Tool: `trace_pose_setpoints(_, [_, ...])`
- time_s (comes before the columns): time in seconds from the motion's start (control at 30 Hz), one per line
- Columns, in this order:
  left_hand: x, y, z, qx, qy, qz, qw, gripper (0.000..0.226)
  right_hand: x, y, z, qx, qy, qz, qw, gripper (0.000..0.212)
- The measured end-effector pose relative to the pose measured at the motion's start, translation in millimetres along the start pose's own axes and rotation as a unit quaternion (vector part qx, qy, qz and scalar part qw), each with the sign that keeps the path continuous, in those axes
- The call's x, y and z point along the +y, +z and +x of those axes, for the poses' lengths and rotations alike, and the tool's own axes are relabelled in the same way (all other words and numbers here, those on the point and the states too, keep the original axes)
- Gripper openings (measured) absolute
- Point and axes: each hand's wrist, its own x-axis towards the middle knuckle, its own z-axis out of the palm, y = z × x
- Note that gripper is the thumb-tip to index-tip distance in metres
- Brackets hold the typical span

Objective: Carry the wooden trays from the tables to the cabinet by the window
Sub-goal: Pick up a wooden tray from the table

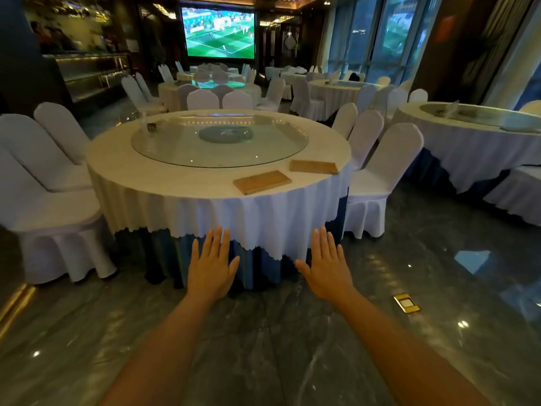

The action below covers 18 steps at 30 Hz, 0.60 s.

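Two flat wooden trays lie on the near round table (164,177), which has a white cloth. The nearer tray (262,182) sits by the table's front right edge; the second tray (313,166) lies a little further right, close to the rim. My left hand (212,265) and my right hand (325,266) are stretched out in front of me, palms down, fingers spread, holding nothing. Both hands hover below and short of the table's edge, in front of its hanging cloth. No cabinet can be made out.
A glass turntable (219,145) fills the table's middle. White-covered chairs (49,200) stand left, and another chair (380,177) right. Another round table (474,142) is at the right near tall windows (380,36). A gold floor socket (407,303) lies on the dark marble floor.
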Motion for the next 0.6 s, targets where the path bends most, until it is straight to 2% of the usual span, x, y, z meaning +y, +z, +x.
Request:
trace_pose_setpoints(0.13, [19,5,9,0.023,-0.010,0.010,1.000,0.069,19,-9,5,0.011,0.015,0.026,0.999,0.086])
trace_pose_setpoints(0.37, [59,16,34,0.022,-0.008,0.023,0.999,0.067,55,-8,31,0.002,-0.003,0.031,1.000,0.080])
trace_pose_setpoints(0.6, [65,35,76,0.007,-0.033,0.028,0.999,0.067,75,1,87,0.001,-0.016,0.043,0.999,0.080])
